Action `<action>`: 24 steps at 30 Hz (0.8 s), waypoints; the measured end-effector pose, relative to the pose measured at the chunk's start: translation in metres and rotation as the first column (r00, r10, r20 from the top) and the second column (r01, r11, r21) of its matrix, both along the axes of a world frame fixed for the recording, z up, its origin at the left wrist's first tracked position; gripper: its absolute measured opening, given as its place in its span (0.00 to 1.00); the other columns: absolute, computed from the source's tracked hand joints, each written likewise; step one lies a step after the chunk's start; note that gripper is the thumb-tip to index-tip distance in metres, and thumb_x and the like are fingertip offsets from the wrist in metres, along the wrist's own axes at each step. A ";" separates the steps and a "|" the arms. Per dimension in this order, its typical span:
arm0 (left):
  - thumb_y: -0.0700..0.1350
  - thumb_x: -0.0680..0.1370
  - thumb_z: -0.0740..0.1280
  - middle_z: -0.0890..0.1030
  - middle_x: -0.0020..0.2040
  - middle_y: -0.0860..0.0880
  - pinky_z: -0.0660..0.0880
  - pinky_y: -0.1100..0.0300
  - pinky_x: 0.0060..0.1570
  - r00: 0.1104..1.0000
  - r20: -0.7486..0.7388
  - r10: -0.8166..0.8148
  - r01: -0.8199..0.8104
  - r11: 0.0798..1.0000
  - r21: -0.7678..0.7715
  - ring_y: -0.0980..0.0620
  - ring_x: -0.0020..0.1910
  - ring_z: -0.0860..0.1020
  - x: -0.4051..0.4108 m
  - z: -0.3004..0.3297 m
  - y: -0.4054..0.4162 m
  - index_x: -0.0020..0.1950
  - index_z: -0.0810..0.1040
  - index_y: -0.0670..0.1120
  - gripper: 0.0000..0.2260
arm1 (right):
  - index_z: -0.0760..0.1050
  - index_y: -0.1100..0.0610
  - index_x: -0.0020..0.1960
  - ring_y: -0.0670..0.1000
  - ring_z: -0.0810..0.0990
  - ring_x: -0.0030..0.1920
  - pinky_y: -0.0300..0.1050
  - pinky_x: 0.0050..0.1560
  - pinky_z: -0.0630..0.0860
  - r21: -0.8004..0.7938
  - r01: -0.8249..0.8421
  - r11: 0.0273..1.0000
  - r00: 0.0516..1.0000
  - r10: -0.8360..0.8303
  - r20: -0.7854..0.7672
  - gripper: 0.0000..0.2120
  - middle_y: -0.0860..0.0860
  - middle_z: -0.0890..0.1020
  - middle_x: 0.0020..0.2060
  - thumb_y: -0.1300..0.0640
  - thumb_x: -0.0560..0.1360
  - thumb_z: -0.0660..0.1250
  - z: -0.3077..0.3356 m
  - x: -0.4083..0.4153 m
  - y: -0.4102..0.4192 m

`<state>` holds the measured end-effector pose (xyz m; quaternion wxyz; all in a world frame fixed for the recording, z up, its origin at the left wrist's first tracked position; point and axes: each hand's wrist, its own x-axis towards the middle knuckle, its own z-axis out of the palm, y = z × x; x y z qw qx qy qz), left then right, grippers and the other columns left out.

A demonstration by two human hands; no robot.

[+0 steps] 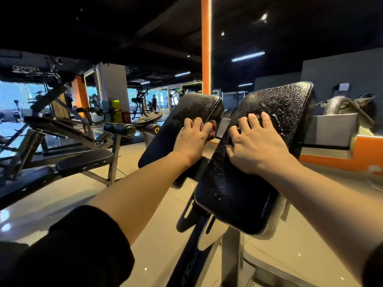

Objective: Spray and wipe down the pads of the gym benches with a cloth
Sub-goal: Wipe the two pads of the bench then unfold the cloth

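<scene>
1. Front and centre: the tilted black cracked-leather bench pad (244, 162), its surface speckled with wet droplets, sloping up and away on a dark metal post (192, 251).
2. The right hand (255, 146) lies on that pad's upper half, fingers spread and slightly bent, fingertips pressing the leather. Its grip is released; whether anything lies beneath the palm, I cannot tell.
3. Just left of the wet pad stands a second black padded cushion (182, 123), tilted the same way, with a narrow gap between the two.
4. The left hand (191, 139) is at that cushion's right edge, fingers curled over it: a clenched grip on the cushion's rim. A little dark thing peeks past the fingertips; I cannot say what it is.
5. Both forearms are bare; a black sleeve (83, 251) is pushed up the left arm.
6. Below the wet pad, glossy beige floor tiles (62, 195).
7. Further left of it, a flat black weight bench on a steel frame (83, 162).
8. Behind the wet pad, an orange pillar (205, 48); to its right, a mirrored wall (310, 48).
</scene>
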<state>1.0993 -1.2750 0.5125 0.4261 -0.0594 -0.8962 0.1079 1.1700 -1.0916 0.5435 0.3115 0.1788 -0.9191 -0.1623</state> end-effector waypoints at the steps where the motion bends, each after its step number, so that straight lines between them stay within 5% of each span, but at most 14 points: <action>1: 0.43 0.75 0.68 0.70 0.59 0.42 0.72 0.52 0.43 0.999 -0.023 -0.045 0.043 0.996 -0.073 0.40 0.55 0.68 0.008 -0.008 -0.007 0.67 0.68 0.47 0.21 | 0.62 0.58 0.73 0.62 0.59 0.73 0.64 0.75 0.48 0.001 0.002 1.000 1.000 -0.002 -0.006 0.28 0.60 0.64 0.71 0.42 0.80 0.46 0.000 0.000 0.000; 3: 0.41 0.72 0.72 0.75 0.52 0.42 0.73 0.54 0.32 0.979 -0.037 -0.201 0.183 0.942 -0.281 0.41 0.48 0.72 0.022 -0.026 -0.025 0.63 0.75 0.45 0.20 | 0.62 0.58 0.73 0.62 0.58 0.73 0.65 0.75 0.48 0.006 0.003 1.000 1.000 -0.003 -0.010 0.29 0.60 0.64 0.71 0.42 0.80 0.46 -0.001 0.001 0.000; 5: 0.38 0.70 0.73 0.78 0.50 0.41 0.75 0.53 0.31 0.956 -0.085 -0.280 0.228 0.895 -0.384 0.41 0.46 0.74 0.027 -0.033 -0.035 0.60 0.78 0.44 0.18 | 0.61 0.58 0.74 0.63 0.57 0.74 0.65 0.75 0.48 0.005 0.002 1.000 1.000 -0.002 -0.009 0.29 0.61 0.63 0.72 0.43 0.80 0.45 -0.002 0.001 0.000; 8: 0.38 0.70 0.74 0.78 0.56 0.40 0.76 0.51 0.39 0.960 -0.197 -0.199 0.155 0.963 -0.220 0.40 0.53 0.71 0.023 -0.017 -0.018 0.59 0.79 0.43 0.18 | 0.61 0.58 0.75 0.63 0.58 0.74 0.64 0.75 0.48 0.007 0.003 1.000 1.000 -0.003 -0.001 0.29 0.61 0.63 0.72 0.42 0.80 0.45 -0.002 0.001 0.000; 11: 0.46 0.72 0.72 0.78 0.60 0.42 0.72 0.50 0.55 0.994 -0.031 -0.103 0.084 0.925 -0.370 0.39 0.58 0.72 0.015 -0.021 -0.005 0.59 0.80 0.45 0.16 | 0.62 0.58 0.74 0.62 0.58 0.73 0.63 0.75 0.49 0.014 0.003 1.000 1.000 -0.003 -0.016 0.30 0.60 0.63 0.72 0.41 0.80 0.44 -0.002 0.002 0.002; 14: 0.51 0.69 0.74 0.80 0.53 0.47 0.73 0.56 0.47 0.988 0.086 -0.125 0.152 0.856 -0.494 0.44 0.49 0.76 0.028 -0.044 -0.019 0.53 0.82 0.48 0.15 | 0.60 0.58 0.75 0.62 0.57 0.74 0.63 0.75 0.48 0.027 0.005 1.000 1.000 -0.005 -0.006 0.31 0.61 0.61 0.74 0.41 0.80 0.44 -0.003 0.004 0.003; 17: 0.43 0.71 0.72 0.80 0.51 0.43 0.75 0.56 0.35 0.965 0.060 -0.257 0.257 0.863 -0.435 0.43 0.44 0.76 0.034 -0.039 -0.032 0.54 0.81 0.43 0.12 | 0.60 0.59 0.74 0.63 0.57 0.74 0.64 0.74 0.48 0.028 0.009 1.000 1.000 -0.009 -0.007 0.30 0.62 0.61 0.74 0.42 0.80 0.44 -0.004 0.003 0.001; 21: 0.41 0.76 0.68 0.77 0.54 0.39 0.78 0.51 0.30 0.953 -0.169 -0.253 0.215 0.953 -0.214 0.38 0.47 0.75 0.016 0.012 -0.009 0.53 0.80 0.40 0.08 | 0.63 0.59 0.73 0.63 0.59 0.73 0.64 0.74 0.49 0.020 0.009 1.000 1.000 -0.008 -0.017 0.29 0.62 0.63 0.72 0.42 0.80 0.45 -0.003 0.004 0.000; 24: 0.39 0.76 0.70 0.74 0.62 0.36 0.79 0.47 0.37 0.971 -0.177 -0.159 0.146 0.986 -0.085 0.34 0.53 0.75 -0.002 0.037 0.011 0.54 0.80 0.41 0.08 | 0.61 0.59 0.74 0.63 0.57 0.74 0.64 0.75 0.48 0.013 -0.004 1.000 1.000 0.004 -0.004 0.30 0.62 0.61 0.73 0.42 0.80 0.45 -0.004 0.004 0.001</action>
